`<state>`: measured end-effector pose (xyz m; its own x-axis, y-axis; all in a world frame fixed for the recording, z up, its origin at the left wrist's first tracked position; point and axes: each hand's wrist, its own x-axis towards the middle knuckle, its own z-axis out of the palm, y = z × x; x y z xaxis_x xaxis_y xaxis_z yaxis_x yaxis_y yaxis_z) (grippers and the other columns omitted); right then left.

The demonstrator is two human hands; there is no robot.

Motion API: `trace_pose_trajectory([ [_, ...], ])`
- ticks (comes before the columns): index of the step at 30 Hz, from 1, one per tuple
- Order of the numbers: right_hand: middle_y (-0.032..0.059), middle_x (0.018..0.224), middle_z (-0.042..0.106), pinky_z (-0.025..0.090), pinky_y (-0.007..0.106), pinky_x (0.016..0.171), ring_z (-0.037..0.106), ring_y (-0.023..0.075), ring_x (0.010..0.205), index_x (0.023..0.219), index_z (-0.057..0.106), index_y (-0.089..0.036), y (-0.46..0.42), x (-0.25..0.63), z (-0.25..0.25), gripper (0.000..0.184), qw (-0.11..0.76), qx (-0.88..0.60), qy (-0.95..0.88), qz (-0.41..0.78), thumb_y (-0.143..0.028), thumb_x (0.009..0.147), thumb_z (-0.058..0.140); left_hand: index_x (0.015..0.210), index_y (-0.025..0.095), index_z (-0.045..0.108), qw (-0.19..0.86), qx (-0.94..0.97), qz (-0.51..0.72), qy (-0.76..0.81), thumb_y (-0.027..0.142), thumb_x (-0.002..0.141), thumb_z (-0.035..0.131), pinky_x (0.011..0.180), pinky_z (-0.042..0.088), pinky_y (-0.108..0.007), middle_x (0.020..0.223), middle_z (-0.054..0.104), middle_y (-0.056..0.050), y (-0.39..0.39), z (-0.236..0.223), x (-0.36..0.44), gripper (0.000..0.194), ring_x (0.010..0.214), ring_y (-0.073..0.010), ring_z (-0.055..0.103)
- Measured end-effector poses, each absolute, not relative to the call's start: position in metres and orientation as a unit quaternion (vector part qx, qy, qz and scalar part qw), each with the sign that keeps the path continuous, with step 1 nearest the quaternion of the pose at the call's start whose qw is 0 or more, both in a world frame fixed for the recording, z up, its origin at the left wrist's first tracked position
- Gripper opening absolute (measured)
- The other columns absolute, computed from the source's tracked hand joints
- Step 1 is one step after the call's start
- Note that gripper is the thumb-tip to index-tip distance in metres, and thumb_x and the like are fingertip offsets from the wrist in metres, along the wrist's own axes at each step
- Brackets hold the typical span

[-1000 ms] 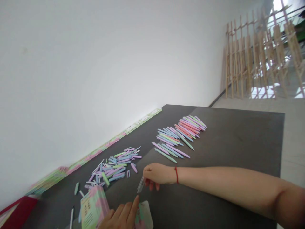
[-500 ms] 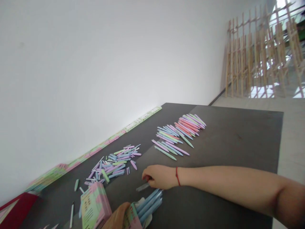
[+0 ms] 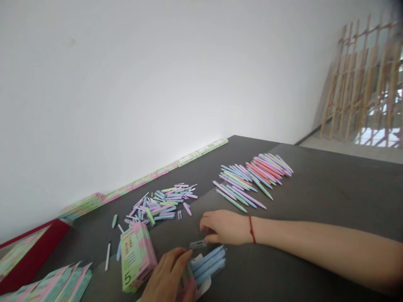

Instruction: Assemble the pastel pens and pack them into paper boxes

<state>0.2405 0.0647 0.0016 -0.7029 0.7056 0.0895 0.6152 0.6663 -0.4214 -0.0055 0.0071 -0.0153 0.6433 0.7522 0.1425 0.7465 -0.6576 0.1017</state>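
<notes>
At the bottom centre, my left hand (image 3: 171, 272) is wrapped round a small printed carton (image 3: 186, 274), mostly hidden by the fingers. Several blue pens (image 3: 209, 265) stick out of its open end, past a white flap. Just beyond them, my right hand (image 3: 225, 227) is low over the table, its thumb and bent fingers apart. A small clear plastic piece (image 3: 197, 244) is by the right thumb tip and seems to touch it. Left of my left hand stands a stack of pink-green cartons (image 3: 137, 256).
Rows of pastel pens (image 3: 242, 195) lie beyond my right hand. A loose heap of pen parts (image 3: 163, 205) is at centre left. Flat printed cartons (image 3: 151, 176) line the wall. A red box (image 3: 34, 256) and printed packets (image 3: 63, 285) are at the left. Wooden racks (image 3: 362, 84) stand far right.
The view has shifted, so the table's things appear further right. My left hand now shows more fully round the carton. My right thumb and fingers look further apart beside the clear plastic piece.
</notes>
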Motion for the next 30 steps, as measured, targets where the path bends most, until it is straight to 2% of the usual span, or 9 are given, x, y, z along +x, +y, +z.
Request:
trace_pose_trajectory([
  [2,0.0090,0.098,0.062,0.042,0.029,0.070,0.060,0.0222,0.086,0.099,0.063,-0.015,0.070,0.229,0.000,0.027,0.114,-0.358,-0.908,0.182,-0.036,0.082,0.062,0.112,0.026,0.061,0.065,0.892,0.061,0.443,0.026,0.087,0.047,0.092,0.050,-0.037,0.117,0.062,-0.008,0.007,0.005,0.016,0.028,0.109,-0.0219,0.059],
  [4,0.0086,0.098,0.063,0.041,0.029,0.068,0.061,0.0233,0.085,0.094,0.064,-0.016,0.075,0.220,-0.002,0.024,0.104,-0.350,-0.912,0.189,-0.036,0.080,0.065,0.099,0.025,0.066,0.094,0.874,0.025,0.475,0.018,0.085,0.046,0.092,0.047,-0.041,0.113,0.062,-0.008,0.008,0.019,0.035,0.025,0.108,-0.0236,0.058],
  [7,0.0083,0.098,0.063,0.041,0.030,0.067,0.061,0.0242,0.085,0.088,0.062,-0.017,0.077,0.216,-0.002,0.018,0.105,-0.356,-0.905,0.210,-0.027,0.075,0.067,0.089,0.021,0.067,0.121,0.854,-0.006,0.505,0.012,0.080,0.047,0.090,0.044,-0.040,0.106,0.062,-0.008,0.009,0.025,0.051,0.023,0.104,-0.0237,0.057],
  [10,0.0073,0.089,0.064,0.042,0.028,0.066,0.061,0.0216,0.082,0.088,0.058,-0.016,0.075,0.231,-0.001,0.014,0.128,-0.392,-0.876,0.251,-0.022,0.076,0.061,0.087,0.020,0.065,0.143,0.845,0.003,0.515,0.010,0.079,0.045,0.090,0.042,-0.037,0.102,0.062,-0.007,0.012,0.021,0.052,0.023,0.101,-0.0217,0.056],
  [15,0.0004,0.079,0.065,0.041,0.017,0.047,0.055,0.0083,0.055,0.099,0.049,-0.016,0.061,0.274,-0.004,0.013,0.130,-0.416,-0.808,0.397,-0.020,0.087,0.045,0.086,0.019,0.061,0.171,0.841,0.029,0.513,0.009,0.077,0.044,0.089,0.040,-0.035,0.101,0.060,-0.005,0.014,0.013,0.048,0.021,0.099,-0.0202,0.054],
  [18,-0.0009,0.077,0.063,0.039,0.013,0.042,0.051,0.0056,0.051,0.100,0.050,-0.016,0.049,0.290,-0.009,0.016,0.125,-0.423,-0.772,0.458,-0.016,0.087,0.040,0.084,0.019,0.059,0.179,0.839,0.041,0.512,0.008,0.075,0.044,0.086,0.040,-0.034,0.098,0.059,-0.005,0.015,0.008,0.048,0.020,0.096,-0.0198,0.053],
  [23,-0.0026,0.073,0.059,0.036,0.011,0.039,0.046,0.0036,0.047,0.092,0.055,-0.016,0.040,0.292,-0.022,0.011,0.166,-0.440,-0.671,0.573,-0.017,0.085,0.046,0.080,0.019,0.052,0.182,0.833,0.063,0.518,0.007,0.074,0.042,0.083,0.040,-0.034,0.093,0.058,-0.005,0.016,-0.002,0.048,0.017,0.091,-0.0199,0.053],
  [30,-0.0029,0.071,0.060,0.037,0.012,0.040,0.046,0.0032,0.046,0.091,0.055,-0.015,0.044,0.291,-0.024,0.010,0.221,-0.411,-0.640,0.610,-0.020,0.084,0.051,0.077,0.022,0.045,0.196,0.822,0.116,0.522,0.008,0.073,0.041,0.078,0.041,-0.033,0.086,0.055,-0.002,0.021,-0.018,0.042,0.014,0.084,-0.0181,0.055],
])
